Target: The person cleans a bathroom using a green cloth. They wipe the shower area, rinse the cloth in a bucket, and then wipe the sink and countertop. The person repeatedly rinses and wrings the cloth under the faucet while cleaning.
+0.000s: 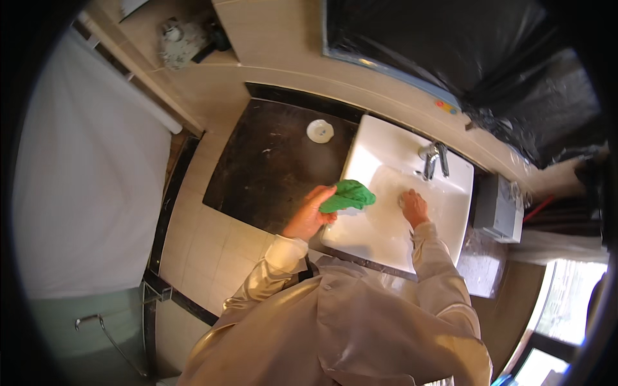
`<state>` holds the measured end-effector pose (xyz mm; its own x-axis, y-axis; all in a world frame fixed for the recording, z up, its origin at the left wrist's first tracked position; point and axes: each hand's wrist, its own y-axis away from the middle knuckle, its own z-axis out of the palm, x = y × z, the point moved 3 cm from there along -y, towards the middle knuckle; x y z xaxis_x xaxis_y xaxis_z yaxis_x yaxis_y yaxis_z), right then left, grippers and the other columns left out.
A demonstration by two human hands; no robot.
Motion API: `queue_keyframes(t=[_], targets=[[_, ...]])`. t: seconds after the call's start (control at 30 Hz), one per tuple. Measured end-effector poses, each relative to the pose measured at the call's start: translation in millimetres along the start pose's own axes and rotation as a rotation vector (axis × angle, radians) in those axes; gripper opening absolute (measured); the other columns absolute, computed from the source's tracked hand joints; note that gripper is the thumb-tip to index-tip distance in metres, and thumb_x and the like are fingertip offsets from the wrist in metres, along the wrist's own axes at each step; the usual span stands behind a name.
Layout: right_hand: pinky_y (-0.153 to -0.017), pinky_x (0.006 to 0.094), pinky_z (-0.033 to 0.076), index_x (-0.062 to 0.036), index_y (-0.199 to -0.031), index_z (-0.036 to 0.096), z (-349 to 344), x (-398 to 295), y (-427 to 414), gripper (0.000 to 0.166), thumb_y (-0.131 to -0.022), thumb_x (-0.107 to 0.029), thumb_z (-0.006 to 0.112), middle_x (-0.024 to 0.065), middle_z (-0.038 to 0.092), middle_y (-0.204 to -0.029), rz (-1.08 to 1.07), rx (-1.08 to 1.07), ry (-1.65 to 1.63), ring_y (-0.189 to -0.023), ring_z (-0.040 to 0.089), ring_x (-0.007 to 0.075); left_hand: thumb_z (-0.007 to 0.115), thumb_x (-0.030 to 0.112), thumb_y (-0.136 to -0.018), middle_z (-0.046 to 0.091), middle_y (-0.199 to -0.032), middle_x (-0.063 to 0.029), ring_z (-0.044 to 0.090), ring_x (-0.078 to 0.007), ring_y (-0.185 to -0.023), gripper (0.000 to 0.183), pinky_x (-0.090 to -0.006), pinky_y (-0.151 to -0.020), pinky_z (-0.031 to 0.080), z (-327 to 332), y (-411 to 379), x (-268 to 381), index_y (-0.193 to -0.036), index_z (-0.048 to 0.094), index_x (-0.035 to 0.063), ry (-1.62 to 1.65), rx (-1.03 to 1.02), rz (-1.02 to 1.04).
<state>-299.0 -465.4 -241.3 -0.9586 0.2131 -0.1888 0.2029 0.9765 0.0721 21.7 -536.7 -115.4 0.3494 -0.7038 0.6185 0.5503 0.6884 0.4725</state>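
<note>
My left hand (309,214) grips a crumpled green cloth (348,197) over the left edge of a white rectangular washbasin (338,236). Inside the basin is my right hand (414,208), its fingers curled downward over the bowl. A small greyish thing shows at those fingertips, too indistinct to name; whether it is held or only touched, I cannot tell. Behind my right hand, at the basin's back, stands a chrome mixer tap (429,161). The bowl looks wet.
A small white dish (320,131) rests on the dark countertop (260,159) left of the basin. To the right stands a grey box (497,207). Black plastic sheeting (434,43) covers a framed panel above. A white curtain (96,183) hangs at far left, near a hand shower (88,318).
</note>
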Motion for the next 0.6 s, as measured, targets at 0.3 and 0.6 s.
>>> queue_keyframes(t=[0.3,0.6], targets=[[-0.078,0.0457,0.049,-0.0095,-0.094,0.061,-17,-13,-15,0.019,-0.075,-0.011,0.061,0.0112,0.058,-0.1,-0.07,-0.136,0.167,-0.095,0.058,0.0318,0.059,0.033,-0.091,0.066,-0.082,-0.0111,0.057,-0.0147,-0.058,0.022,-0.0246,-0.05,0.042,-10,-8,-13,-0.095,0.06,0.0109,0.019,-0.056,-0.09],[-0.081,0.0465,0.048,-0.0103,-0.103,0.059,-21,-16,-24,0.031,-0.073,-0.016,0.065,0.0118,0.057,-0.105,-0.04,-0.213,0.14,-0.101,0.057,0.0323,0.056,0.031,-0.093,0.066,-0.083,-0.0102,0.058,-0.0155,-0.062,0.021,-0.0257,-0.051,0.04,-17,0,-19,-0.098,0.058,0.0104,0.033,-0.073,-0.077]])
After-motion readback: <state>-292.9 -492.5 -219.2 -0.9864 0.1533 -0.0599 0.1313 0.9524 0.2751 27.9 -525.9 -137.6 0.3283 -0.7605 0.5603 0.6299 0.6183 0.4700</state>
